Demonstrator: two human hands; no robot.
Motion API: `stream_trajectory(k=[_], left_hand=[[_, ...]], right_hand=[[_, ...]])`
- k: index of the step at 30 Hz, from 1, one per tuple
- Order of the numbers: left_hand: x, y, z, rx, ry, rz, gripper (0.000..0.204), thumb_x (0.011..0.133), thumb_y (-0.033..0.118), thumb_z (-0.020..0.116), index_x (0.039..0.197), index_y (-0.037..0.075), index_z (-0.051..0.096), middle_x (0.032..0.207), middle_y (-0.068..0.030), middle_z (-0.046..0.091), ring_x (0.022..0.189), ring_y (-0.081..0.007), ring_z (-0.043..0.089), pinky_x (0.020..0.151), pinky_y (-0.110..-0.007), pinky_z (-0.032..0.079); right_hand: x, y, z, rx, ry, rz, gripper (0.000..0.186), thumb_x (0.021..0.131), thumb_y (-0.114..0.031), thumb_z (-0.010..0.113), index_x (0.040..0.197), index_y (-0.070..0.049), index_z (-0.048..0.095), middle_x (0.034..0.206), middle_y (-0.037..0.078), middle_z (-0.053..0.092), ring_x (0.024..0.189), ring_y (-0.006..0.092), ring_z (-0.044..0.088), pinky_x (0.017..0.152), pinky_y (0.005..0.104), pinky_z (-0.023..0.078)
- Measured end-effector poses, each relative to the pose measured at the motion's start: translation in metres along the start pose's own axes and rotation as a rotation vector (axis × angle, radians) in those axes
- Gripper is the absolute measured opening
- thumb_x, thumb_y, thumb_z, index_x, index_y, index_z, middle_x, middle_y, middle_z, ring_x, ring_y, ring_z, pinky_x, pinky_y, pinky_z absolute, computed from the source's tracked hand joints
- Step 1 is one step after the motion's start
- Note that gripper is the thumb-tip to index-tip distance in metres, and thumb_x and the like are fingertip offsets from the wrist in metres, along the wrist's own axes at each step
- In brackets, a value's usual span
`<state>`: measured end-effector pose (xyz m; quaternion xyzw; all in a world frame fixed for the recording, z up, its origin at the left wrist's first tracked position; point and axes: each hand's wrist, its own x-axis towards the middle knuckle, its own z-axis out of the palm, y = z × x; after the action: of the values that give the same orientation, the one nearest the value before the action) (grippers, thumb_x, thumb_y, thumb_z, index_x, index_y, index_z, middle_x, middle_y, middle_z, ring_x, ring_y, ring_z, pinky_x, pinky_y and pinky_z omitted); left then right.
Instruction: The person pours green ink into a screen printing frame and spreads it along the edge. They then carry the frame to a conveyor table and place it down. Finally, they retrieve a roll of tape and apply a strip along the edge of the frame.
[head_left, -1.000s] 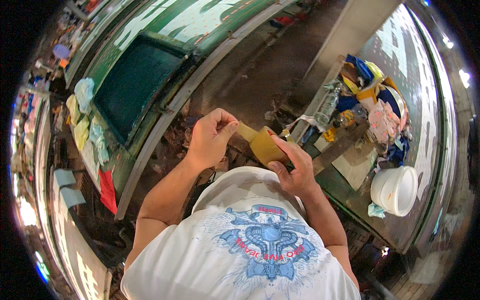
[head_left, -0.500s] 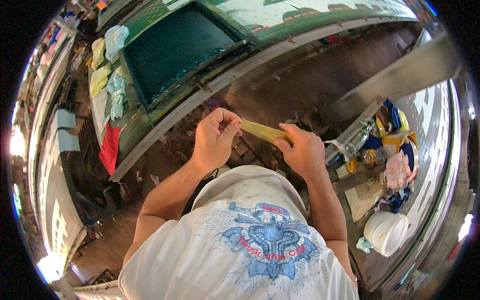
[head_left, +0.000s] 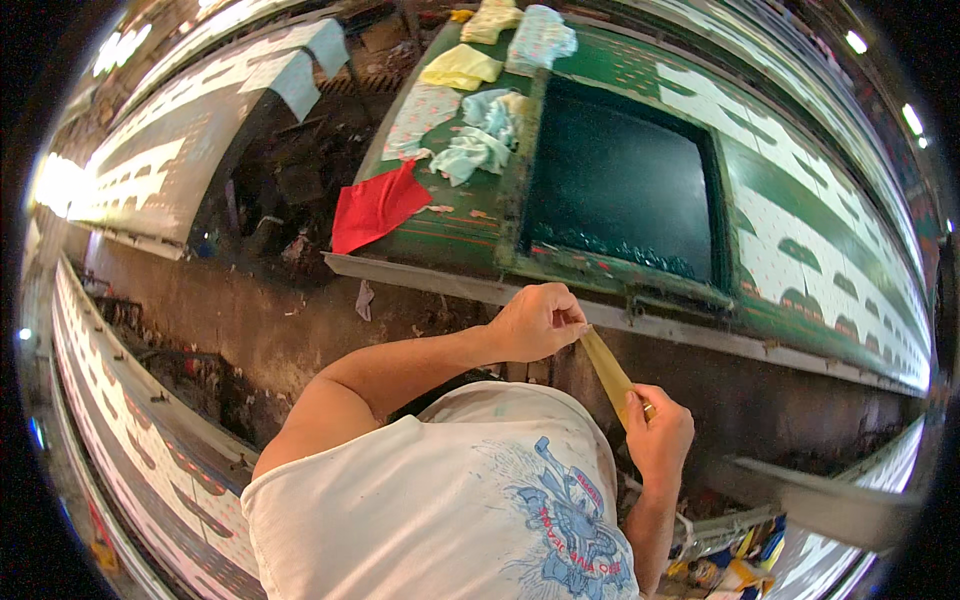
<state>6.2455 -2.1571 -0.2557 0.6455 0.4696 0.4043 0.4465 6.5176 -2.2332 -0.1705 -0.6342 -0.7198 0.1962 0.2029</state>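
A strip of yellowish tape (head_left: 606,372) is stretched taut between my hands, in front of my shirt. My left hand (head_left: 541,322) pinches its upper end, close to the near edge of a long green table. Lower and to the right, the other end is gripped by my right hand (head_left: 661,428), fingers curled round it. Whether a roll sits inside that hand is hidden. Beyond my hands, a dark screen-printing frame (head_left: 625,185) lies on the green table (head_left: 440,228), with dark green liquid along its near inner side.
Left of the frame lie a red cloth (head_left: 380,207), a yellow cloth (head_left: 460,68) and several pale crumpled cloths (head_left: 475,150). White cut pieces with printed patterns (head_left: 800,250) cover the table's right part. At lower right, a metal beam (head_left: 815,495) juts out near piled clutter (head_left: 735,565).
My view has swung left, so the green table and frame now stand before me. The tape stays stretched between both hands, now slanting more steeply down toward my right hand.
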Motion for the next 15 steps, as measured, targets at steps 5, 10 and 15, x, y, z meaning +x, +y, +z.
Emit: stream_trajectory(k=[5,10,15], left_hand=[[-0.001,-0.036,-0.043,0.222,0.209,0.093,0.033,0.084,0.015,0.087,0.113,0.004,0.078,0.097,-0.0139,0.074,0.086,-0.0310,0.074,0.079,-0.041,0.061],[0.001,-0.014,-0.066,0.070,0.102,0.251,0.076,0.080,-0.001,0.066,0.155,0.002,0.057,0.133,-0.0200,0.071,0.120,-0.0354,0.069,0.103,-0.044,0.057],[0.004,-0.013,-0.048,-0.348,-0.218,0.061,0.078,0.085,0.004,0.059,0.163,0.000,0.051,0.139,-0.0192,0.070,0.132,-0.0295,0.067,0.114,-0.045,0.052]], right_hand=[[0.056,-0.035,0.016,-0.094,-0.110,-0.158,0.015,0.096,-0.025,0.078,0.103,-0.013,0.083,0.088,0.017,0.079,0.080,0.0410,0.077,0.071,0.0488,0.059],[0.102,-0.065,0.026,-0.218,-0.305,-0.322,0.016,0.093,-0.027,0.077,0.100,-0.015,0.085,0.087,0.019,0.079,0.081,0.0423,0.077,0.073,0.0515,0.060],[0.142,-0.091,0.033,-0.283,-0.462,-0.515,0.016,0.091,-0.027,0.076,0.098,-0.016,0.086,0.085,0.017,0.078,0.082,0.0404,0.077,0.073,0.0520,0.059]])
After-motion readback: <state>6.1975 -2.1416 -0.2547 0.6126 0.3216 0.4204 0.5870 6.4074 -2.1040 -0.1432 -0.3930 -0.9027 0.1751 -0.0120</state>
